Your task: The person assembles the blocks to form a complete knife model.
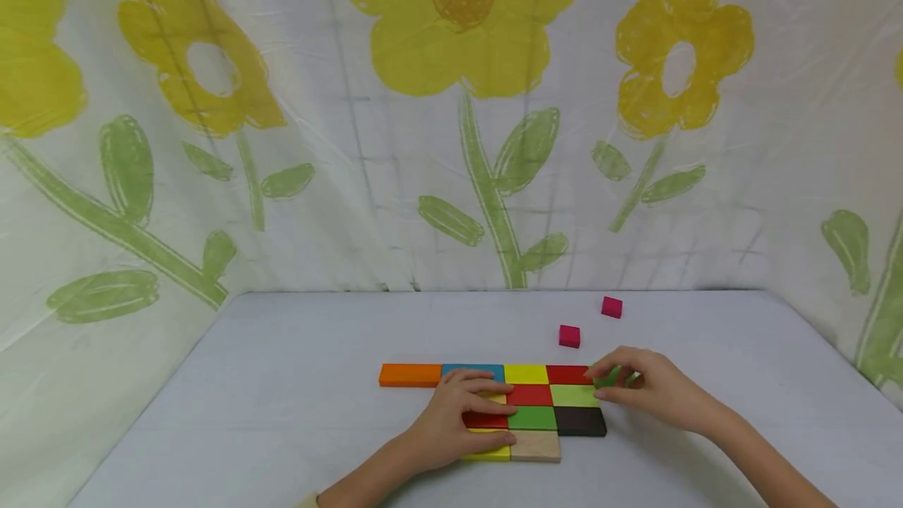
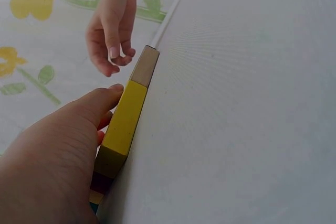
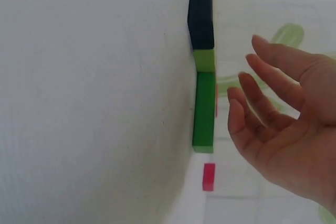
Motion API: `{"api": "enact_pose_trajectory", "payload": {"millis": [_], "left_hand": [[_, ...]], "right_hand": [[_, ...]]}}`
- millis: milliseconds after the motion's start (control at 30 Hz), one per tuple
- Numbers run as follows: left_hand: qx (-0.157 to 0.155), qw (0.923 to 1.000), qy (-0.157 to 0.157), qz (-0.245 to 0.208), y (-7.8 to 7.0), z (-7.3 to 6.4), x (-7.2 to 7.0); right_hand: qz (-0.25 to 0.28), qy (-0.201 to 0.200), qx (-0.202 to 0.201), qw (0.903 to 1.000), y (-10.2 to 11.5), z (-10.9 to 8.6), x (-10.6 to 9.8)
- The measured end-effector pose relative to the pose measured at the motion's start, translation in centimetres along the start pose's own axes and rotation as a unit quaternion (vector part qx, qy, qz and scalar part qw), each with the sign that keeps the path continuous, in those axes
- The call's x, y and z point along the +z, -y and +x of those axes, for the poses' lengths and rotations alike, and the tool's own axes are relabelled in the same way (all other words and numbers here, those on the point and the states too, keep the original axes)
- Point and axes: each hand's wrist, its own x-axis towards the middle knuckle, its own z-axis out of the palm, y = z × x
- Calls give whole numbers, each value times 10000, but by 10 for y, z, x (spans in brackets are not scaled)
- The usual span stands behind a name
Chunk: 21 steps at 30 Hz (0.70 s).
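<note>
Flat coloured wooden blocks lie edge to edge in rows on the table. My left hand (image 1: 451, 422) rests on their left part, fingers spread, partly covering a blue block (image 1: 487, 371), a red block (image 1: 487, 421) and a yellow block (image 1: 487, 457). In the left wrist view its thumb lies along the yellow block (image 2: 125, 116), beside a plain wood block (image 2: 145, 66). My right hand (image 1: 659, 386) hovers at the top row's right end, around a green block (image 1: 607, 377) partly hidden by the fingers. The right wrist view shows loosely bent fingers apart from that green block (image 3: 205, 111).
An orange block (image 1: 409, 375) forms the top row's left end. A black block (image 1: 580, 421) ends the third row. Two small pink cubes (image 1: 570, 336) (image 1: 611, 307) lie behind the rows. A flower-printed curtain (image 1: 310, 241) hangs behind the white table (image 1: 296, 335).
</note>
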Motion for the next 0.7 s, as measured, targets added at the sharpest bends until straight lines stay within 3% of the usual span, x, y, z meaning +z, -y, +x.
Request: {"api": "enact_pose_trajectory", "payload": {"millis": [267,700], "left_hand": [[-24,10000,25,4,0,0,0],[-28,10000,5,-13,-1,0,0]], "right_hand": [[-290,-173,434,9985,-8,8,-17],[-765,-575,796,9922,-31,28,-39]]}}
